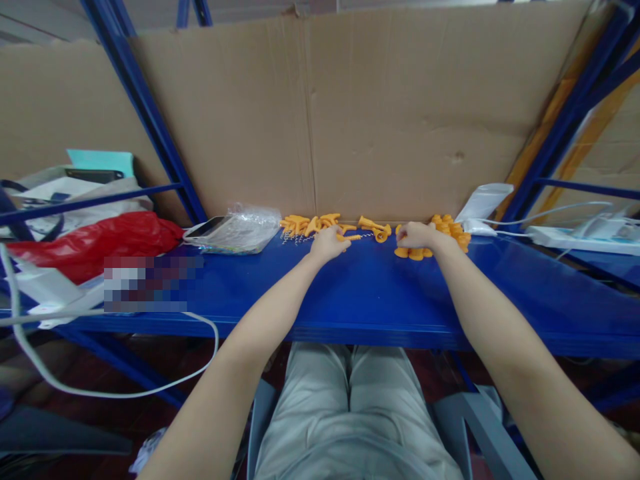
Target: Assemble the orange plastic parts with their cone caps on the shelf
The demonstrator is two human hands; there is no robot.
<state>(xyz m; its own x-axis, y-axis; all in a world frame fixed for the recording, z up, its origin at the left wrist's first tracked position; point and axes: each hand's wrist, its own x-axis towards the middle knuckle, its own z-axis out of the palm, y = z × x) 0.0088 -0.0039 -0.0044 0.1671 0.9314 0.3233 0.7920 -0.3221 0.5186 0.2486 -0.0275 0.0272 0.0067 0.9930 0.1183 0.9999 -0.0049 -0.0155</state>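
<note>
My left hand is closed around an orange-handled corkscrew, its metal spiral pointing right. Just behind that hand lies a pile of similar orange corkscrews, spirals toward me. Between my hands are a few orange pieces with flared round ends, lying on their sides. My right hand is curled over a group of orange flared plastic pieces; several more flared pieces stand in front of it. A bit of orange shows at its fingertips, but what it grips is mostly hidden.
The blue tabletop backs onto a cardboard sheet between blue metal posts. To the left are a clear plastic bag, a phone, a red bag and a white cable. A power strip sits at right.
</note>
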